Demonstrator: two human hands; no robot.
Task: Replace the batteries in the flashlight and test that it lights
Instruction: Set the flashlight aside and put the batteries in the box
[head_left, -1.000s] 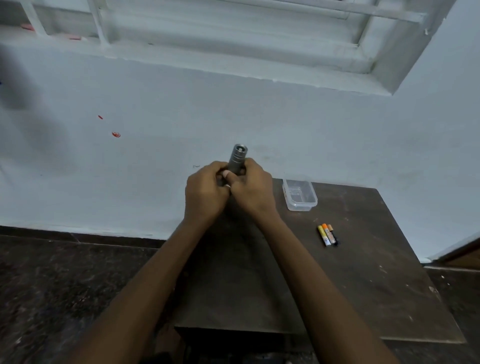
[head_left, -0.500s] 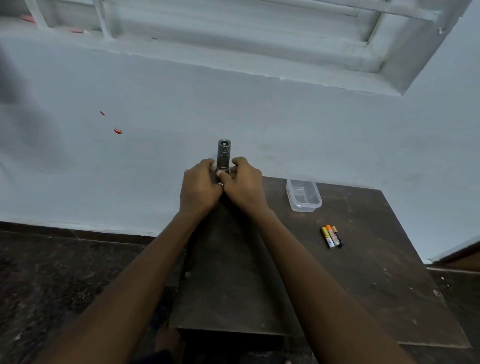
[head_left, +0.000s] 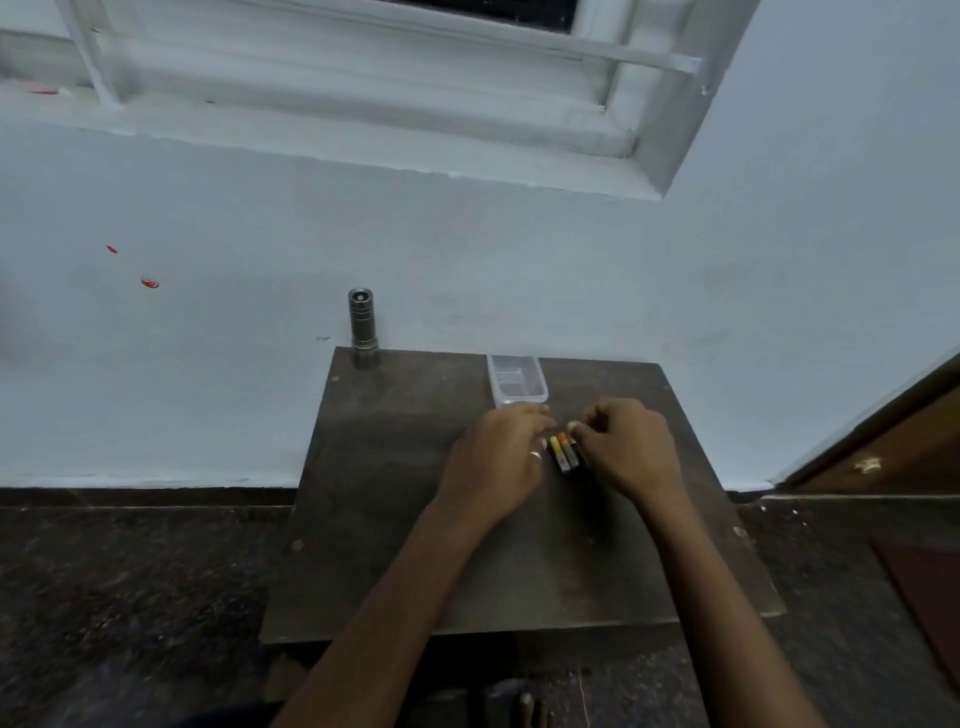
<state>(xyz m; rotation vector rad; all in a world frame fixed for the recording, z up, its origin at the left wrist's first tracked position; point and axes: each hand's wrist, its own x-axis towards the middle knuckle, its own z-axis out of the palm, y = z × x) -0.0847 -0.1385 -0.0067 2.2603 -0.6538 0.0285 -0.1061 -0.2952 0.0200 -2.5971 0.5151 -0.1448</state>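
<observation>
- Head view: left hand (head_left: 498, 457) fingers (head_left: 535, 415) curled loosely, right hand (head_left: 631, 447) fingers (head_left: 584, 428) bent at the batteries (head_left: 565, 453); whether either grips one, I cannot tell.
- Batteries lie side by side on the table (head_left: 415, 519), near a clear plastic box (head_left: 517, 379).
- Flashlight (head_left: 362, 327) stands upright at the far left corner, well apart.

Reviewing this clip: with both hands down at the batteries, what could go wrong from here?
The flashlight stands upright at the far left corner of the table, near the edge; a bump could tip it off. The batteries lie loose and close together between the left hand and right hand, so one might roll away when picked.
</observation>
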